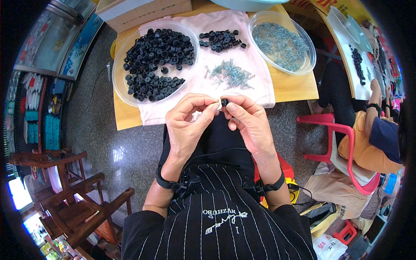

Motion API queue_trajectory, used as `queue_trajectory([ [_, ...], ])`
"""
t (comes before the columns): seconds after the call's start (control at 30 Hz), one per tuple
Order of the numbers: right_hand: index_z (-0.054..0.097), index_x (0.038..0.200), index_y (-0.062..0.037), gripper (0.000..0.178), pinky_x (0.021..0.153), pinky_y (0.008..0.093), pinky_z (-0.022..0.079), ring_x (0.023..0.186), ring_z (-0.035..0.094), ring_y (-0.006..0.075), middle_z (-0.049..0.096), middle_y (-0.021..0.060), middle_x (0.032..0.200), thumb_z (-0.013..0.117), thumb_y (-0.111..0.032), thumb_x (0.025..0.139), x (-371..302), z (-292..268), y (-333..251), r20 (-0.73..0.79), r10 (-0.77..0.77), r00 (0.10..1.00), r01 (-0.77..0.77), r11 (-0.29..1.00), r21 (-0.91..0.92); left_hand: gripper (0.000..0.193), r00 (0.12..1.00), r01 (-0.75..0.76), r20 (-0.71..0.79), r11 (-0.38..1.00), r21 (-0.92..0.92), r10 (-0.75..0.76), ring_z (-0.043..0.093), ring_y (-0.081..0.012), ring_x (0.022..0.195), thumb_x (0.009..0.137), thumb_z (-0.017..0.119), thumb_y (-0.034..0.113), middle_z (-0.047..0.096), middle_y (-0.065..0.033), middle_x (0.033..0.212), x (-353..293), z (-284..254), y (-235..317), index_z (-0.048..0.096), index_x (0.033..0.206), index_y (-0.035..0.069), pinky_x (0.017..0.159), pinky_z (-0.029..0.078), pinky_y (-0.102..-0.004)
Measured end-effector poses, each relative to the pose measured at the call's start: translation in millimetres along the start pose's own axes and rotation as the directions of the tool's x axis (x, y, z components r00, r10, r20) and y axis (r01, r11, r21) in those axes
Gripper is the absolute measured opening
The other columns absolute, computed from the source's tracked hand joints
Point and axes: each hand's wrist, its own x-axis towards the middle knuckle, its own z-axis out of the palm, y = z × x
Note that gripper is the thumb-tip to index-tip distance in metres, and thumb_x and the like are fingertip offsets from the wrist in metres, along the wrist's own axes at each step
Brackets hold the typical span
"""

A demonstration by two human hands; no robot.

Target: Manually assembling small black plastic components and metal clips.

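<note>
Between the thumb and forefinger of my right hand [249, 123] is a small round black plastic cap [224, 102], held just over the near edge of the cloth. My left hand [188, 119] is pinched closed right beside the cap; what its fingertips hold, if anything, is too small to make out. Ahead of the hands, a loose pile of silvery screws [234, 74] lies on the pink cloth [195, 65]. Behind it sits a small heap of black plastic parts [222, 40]. At left, a clear round tub lid or tray [118, 80] holds many more black caps.
A clear oval tub [313, 60] full of screws stands at the right of the wooden table [299, 89]. A cardboard box [143, 13] is at the back left. Rightward are a pink plastic chair [351, 143] and another person at a second table [346, 65]. Wooden chairs [82, 208] stand lower left.
</note>
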Motion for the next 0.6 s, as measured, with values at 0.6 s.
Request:
queue_trajectory([
  [0.6,0.065,0.106,0.0023,0.02,0.062,0.0218,0.053,0.08,0.063,0.0106,0.067,0.0075,0.093,0.065,-0.005,0.087,5,3,-1,-0.034,-0.14,0.99,0.137,0.987,-0.087,0.021,0.991,-0.045,0.135,0.967,0.249,0.011,0.063,-0.0107,0.079,0.08,0.071,0.001,0.067,-0.0081,0.096,16,-12,10,0.07,0.101,0.0,0.069,0.049,-0.0228],
])
